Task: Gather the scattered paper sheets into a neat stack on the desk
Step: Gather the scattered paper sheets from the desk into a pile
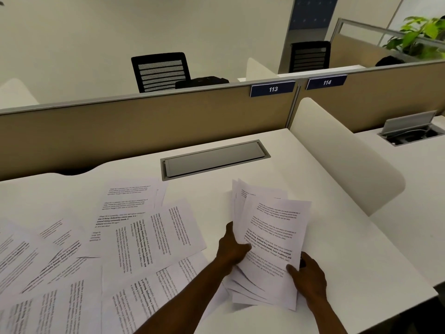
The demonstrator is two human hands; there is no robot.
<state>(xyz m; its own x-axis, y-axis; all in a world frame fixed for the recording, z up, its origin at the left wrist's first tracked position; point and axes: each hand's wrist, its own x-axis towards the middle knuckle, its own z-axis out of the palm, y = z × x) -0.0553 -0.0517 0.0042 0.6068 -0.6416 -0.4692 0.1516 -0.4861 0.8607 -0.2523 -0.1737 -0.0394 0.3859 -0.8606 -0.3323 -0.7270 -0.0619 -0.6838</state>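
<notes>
Now the left hand (231,249) and right hand (309,278) each grip a side of the uneven paper bundle (269,237) above the bench (337,237); scattered sheets (149,237) lie left of both

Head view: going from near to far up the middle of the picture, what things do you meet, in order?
Held sheets → cable hatch → partition → label 113 → chair
</notes>
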